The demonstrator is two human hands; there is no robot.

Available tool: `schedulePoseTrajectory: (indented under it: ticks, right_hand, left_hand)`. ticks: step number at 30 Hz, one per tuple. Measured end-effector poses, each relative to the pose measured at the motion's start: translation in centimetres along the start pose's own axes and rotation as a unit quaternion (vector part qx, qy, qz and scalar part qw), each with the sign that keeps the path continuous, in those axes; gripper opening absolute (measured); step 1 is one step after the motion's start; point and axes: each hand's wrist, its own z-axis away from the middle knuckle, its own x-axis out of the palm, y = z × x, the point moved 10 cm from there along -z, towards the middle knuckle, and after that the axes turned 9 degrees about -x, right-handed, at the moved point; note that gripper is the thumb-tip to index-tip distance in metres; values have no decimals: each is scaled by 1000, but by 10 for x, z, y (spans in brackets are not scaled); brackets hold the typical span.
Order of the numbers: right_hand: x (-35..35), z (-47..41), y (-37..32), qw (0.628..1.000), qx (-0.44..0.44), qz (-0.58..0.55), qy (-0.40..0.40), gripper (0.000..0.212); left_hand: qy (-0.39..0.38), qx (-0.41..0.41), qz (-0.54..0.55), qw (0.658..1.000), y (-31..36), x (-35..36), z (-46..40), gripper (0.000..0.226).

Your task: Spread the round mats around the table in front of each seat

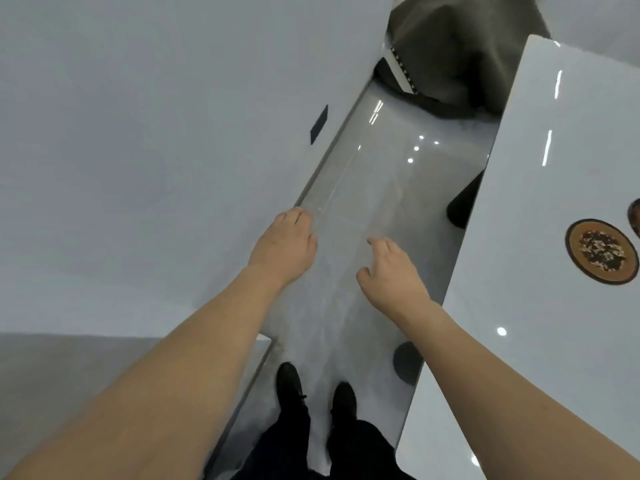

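Observation:
A round brown mat (602, 251) with a speckled centre lies flat on the glossy white table (540, 306) at the right. The edge of a second round mat (635, 220) shows at the frame's right border. My left hand (285, 242) is stretched forward over the floor, close to the white wall, and holds nothing; its fingers are loosely curled. Over the floor gap beside the table's left edge hovers my right hand (389, 271), fingers apart and empty. Both hands are well left of the mats.
A white wall (156, 133) with a dark socket plate (319, 124) runs along the left. A narrow strip of glossy grey floor (381, 168) lies between wall and table. A dark padded chair (460, 53) stands ahead. My black shoes (317, 393) are below.

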Motion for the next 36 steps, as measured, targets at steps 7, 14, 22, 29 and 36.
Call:
schedulePoseTrajectory:
  ticks: [7,14,22,29,36]
  right_hand:
    - [-40,-8,69,991,99,-48,78,56]
    - [-70,-40,105,986,121,-60,100,55]
    - [-87,-113,115,981,151,-64,101,55]
    - [-122,-168,130,979,159,-51,115,55]
    - [-157,-208,168,974,178,-66,125,52]
  left_hand:
    - [-42,89,-34,995,62,17,-55,40]
    - [-33,135,-30,990,108,15,-109,38]
    - [-90,165,-66,980,103,26,-202,39]
    - [-100,166,-46,980,129,26,-274,38]
    - [-94,187,-36,977,182,17,-327,40]
